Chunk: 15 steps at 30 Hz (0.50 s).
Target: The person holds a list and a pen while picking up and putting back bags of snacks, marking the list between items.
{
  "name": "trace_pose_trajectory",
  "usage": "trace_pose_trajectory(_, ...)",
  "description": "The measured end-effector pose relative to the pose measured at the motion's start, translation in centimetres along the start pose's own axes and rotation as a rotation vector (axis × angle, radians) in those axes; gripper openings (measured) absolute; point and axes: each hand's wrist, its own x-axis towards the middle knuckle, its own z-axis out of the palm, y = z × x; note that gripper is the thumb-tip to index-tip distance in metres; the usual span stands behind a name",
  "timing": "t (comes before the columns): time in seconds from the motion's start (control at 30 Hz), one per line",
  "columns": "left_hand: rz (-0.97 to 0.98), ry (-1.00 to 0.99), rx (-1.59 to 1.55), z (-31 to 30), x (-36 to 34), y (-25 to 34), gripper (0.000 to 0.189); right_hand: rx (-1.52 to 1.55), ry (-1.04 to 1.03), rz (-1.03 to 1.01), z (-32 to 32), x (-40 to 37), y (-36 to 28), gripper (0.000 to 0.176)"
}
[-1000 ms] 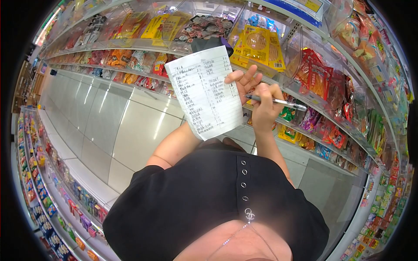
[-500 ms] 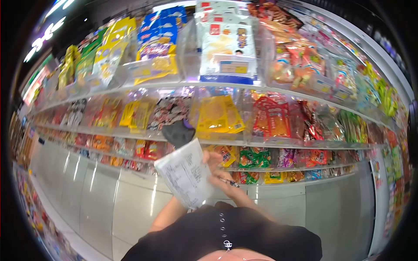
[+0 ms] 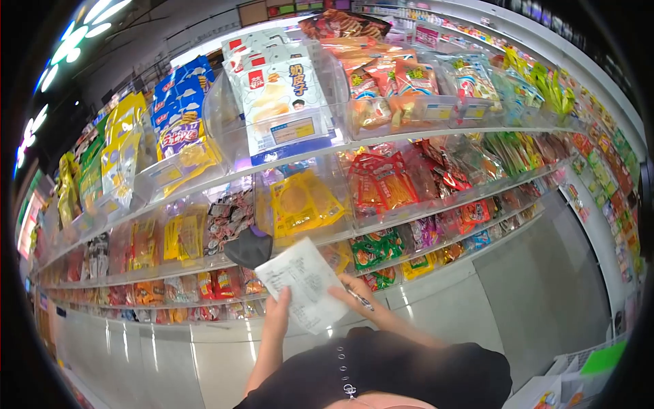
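A white notepad (image 3: 303,285) covered in handwriting is held tilted in front of my chest. My left hand (image 3: 277,312) grips its left edge, thumb lying over the page and the other fingers hidden behind. At the pad's right edge, my right hand (image 3: 352,293) is closed around a pen (image 3: 359,298), which slants down and away from the page. Just beyond the pad's top corner is a dark grey rounded piece (image 3: 248,249) with a purple patch. Yellow snack packs (image 3: 303,202) lie in a clear shelf bin behind the pad.
Tiered shelves of bagged snacks curve around me. White pouches (image 3: 283,102), blue packs (image 3: 182,102) and orange bags (image 3: 409,78) fill the top tier; red packs (image 3: 381,183) sit below. Tiled floor (image 3: 436,320) runs beneath. A white rack with a green panel (image 3: 603,358) stands at lower right.
My view has turned and tilted, so the shelves shift left and slant. My left hand, earlier hidden behind the notepad, now shows at its left edge. The pen stays in my right hand.
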Motion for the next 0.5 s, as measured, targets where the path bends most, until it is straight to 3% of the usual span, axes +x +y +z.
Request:
trace_pose_trajectory(0.07, 0.029, -0.025, 0.231, 1.2, -0.3, 0.9, 0.037, 0.017, 0.049, -0.03, 0.9, -0.6, -0.8, 0.026)
trace_pose_trajectory(0.1, 0.035, -0.002, 0.184, 1.3, 0.1, 0.5, 0.031, 0.023, 0.075, -0.05, 1.2, -0.7, -1.2, 0.027)
trace_pose_trajectory(0.2, 0.053, -0.094, 0.403, 0.5, 1.8, -0.5, 0.031, -0.015, 0.165, 0.05, 0.5, -1.6, -1.1, 0.03)
trace_pose_trajectory(0.3, 0.122, -0.061, 0.259, 1.1, 4.0, -0.5, 0.023, -0.043, 0.379, -0.049, -1.0, -2.8, 1.4, 0.03)
trace_pose_trajectory(0.5, 0.2, 0.038, 0.11, 3.3, 6.4, 1.1, 0.03, 0.097, 0.621, 0.039, -4.1, -7.6, -0.4, 0.027)
